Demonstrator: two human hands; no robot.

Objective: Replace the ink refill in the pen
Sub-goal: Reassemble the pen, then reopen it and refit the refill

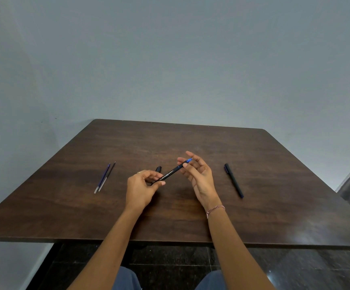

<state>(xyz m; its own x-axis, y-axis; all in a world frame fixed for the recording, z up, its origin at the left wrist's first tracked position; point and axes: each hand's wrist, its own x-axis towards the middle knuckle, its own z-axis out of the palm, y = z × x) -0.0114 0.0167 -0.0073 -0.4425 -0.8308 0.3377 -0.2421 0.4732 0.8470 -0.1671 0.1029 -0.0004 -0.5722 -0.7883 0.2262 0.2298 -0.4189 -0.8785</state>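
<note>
pen (171, 173) held slanted, left hand (140, 190) gripping its rear end, right hand (199, 174) pinching the blue tip

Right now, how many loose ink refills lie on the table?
2. A blue refill and a dark refill lie side by side, left of the left hand. Any refill inside the held pen or the capped pen is hidden.

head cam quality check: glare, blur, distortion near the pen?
Head view: the wide-angle lens bows the table edges; soft sheen on its near right corner; dim, even light, with faint shadows under the left hand and right hand; pen lettering legible, no obvious motion blur.
</note>
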